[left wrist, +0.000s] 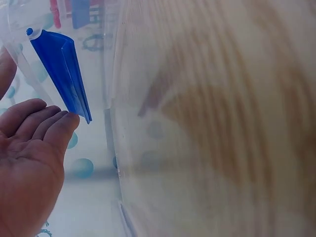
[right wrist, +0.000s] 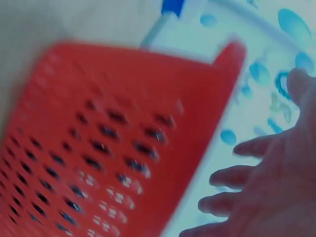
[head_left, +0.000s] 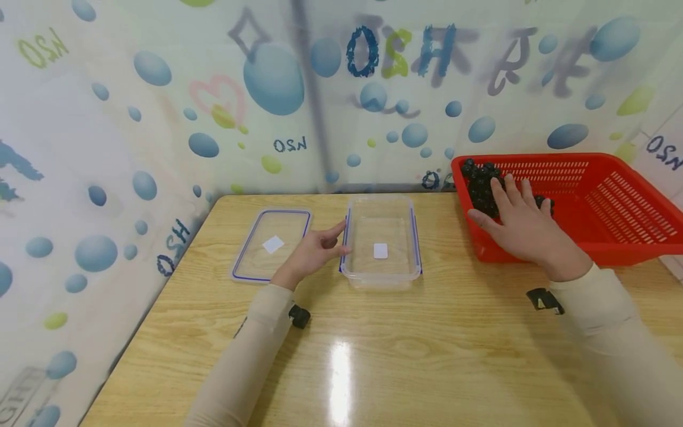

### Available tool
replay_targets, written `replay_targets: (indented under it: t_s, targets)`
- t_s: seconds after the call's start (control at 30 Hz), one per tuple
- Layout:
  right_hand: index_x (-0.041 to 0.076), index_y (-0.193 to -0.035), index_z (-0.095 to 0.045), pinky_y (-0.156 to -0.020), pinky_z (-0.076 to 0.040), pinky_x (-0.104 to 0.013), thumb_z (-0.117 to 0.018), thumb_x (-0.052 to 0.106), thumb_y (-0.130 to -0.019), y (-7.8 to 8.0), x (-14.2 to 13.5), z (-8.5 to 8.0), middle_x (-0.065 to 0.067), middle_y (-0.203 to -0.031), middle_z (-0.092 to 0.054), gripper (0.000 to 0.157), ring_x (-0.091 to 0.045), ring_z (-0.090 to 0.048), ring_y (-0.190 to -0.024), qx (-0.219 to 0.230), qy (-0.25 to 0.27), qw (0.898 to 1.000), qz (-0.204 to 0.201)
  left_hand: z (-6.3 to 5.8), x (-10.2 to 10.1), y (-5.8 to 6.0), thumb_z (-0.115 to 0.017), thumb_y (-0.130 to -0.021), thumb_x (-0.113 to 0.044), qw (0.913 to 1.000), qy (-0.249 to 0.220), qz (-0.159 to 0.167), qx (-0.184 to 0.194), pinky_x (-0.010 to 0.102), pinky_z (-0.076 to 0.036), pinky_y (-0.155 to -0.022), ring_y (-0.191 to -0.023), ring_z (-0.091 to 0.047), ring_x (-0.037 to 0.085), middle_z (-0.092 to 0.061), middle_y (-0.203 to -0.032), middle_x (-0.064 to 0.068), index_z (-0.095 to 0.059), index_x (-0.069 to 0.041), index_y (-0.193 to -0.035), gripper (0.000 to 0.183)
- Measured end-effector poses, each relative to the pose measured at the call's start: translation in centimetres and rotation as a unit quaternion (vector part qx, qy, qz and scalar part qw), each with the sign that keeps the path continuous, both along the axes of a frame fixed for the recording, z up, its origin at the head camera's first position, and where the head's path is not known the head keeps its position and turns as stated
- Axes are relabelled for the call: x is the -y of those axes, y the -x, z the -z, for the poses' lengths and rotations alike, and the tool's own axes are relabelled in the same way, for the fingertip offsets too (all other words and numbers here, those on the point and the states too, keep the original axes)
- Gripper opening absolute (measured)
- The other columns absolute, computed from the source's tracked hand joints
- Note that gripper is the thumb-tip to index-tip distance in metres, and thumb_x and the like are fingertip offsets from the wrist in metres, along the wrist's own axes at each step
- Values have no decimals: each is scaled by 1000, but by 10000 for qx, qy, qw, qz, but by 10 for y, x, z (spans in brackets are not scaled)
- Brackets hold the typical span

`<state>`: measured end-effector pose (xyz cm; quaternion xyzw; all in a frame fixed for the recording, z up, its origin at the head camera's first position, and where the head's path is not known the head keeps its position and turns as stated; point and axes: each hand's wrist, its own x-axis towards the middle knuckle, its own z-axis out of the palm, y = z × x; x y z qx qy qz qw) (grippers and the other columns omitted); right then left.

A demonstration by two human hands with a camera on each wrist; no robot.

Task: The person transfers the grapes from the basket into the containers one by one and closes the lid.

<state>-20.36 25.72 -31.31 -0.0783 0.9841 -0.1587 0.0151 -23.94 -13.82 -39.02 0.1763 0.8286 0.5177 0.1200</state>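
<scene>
A clear plastic food container [head_left: 380, 228] with blue side clips stands uncovered on the table, a white label inside its outline. My left hand [head_left: 315, 252] is at its left wall, thumb and forefinger spread apart at the rim. In the left wrist view, the fingers [left wrist: 37, 121] lie nearly straight beside a hanging blue clip [left wrist: 64, 74]. My right hand [head_left: 520, 222] hovers, fingers spread, over the near left part of a red basket [head_left: 597, 252]. Dark round fruits like black grapes [head_left: 482, 193] lie in the basket's left end, partly hidden by this hand.
A clear lid [head_left: 251, 237] with a blue seal and a white label lies flat left of the container, partly behind the left hand. A patterned curtain [head_left: 373, 118] hangs along the table's back edge. Wood-look tabletop [head_left: 427, 344] stretches in front.
</scene>
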Motion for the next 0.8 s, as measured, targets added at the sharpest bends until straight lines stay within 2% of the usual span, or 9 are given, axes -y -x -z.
replay_targets:
  t_s: [0.13, 0.23, 0.4, 0.47, 0.7, 0.8]
  targets:
    - [4, -156, -16, -92, 0, -85, -53, 56, -96, 12, -14, -15, -35, -155, -2, 88, -57, 5, -139, -358, 73, 9992, 153, 0, 0, 0, -69, -94, -18, 10000, 27, -12, 15, 33, -39, -106, -134, -42, 30, -33, -155, 1, -41, -7, -149, 63]
    - [7, -153, -24, -88, -9, -88, -65, 44, -92, 20, -23, -21, -34, -152, -8, 82, -57, -10, -136, -442, 128, 9985, 287, 0, -1, -1, -69, -94, -18, 10000, 3, -26, 16, 33, -39, -106, -134, -42, 31, -34, -154, 1, -41, -6, -149, 63]
    - [6, -152, -25, -85, -36, -78, -71, 37, -89, 34, -38, -16, -37, -147, -11, 84, -59, -34, -115, -217, 206, 9985, 468, 0, -1, -1, -69, -94, -19, 10000, 10, -38, 21, 34, -39, -107, -134, -42, 30, -34, -155, 1, -41, -7, -149, 63]
    - [4, -151, -25, -81, -42, -74, -71, 36, -89, 38, -46, -10, -39, -143, -13, 83, -60, -40, -106, -82, 189, 9984, 518, 1, -1, -1, -70, -94, -20, 10000, 40, -30, 35, 34, -39, -106, -134, -42, 29, -34, -155, 0, -41, -8, -149, 63]
    - [0, -146, -26, -76, -48, -68, -71, 36, -88, 41, -73, 10, -46, -132, -13, 82, -60, -45, -93, 723, 20, 9957, 577, 1, -1, 0, -70, -93, -25, 9998, 152, -107, 83, 34, -40, -105, -133, -44, 28, -36, -153, -6, -42, -14, -149, 63]
    - [-3, -145, -25, -75, -48, -68, -71, 38, -87, 43, -79, 19, -45, -127, -15, 84, -58, -41, -96, 1121, 10, 9921, 559, 1, -1, 0, -70, -93, -26, 9996, 181, -149, 129, 37, -40, -106, -134, -43, 29, -36, -153, -7, -42, -16, -149, 64]
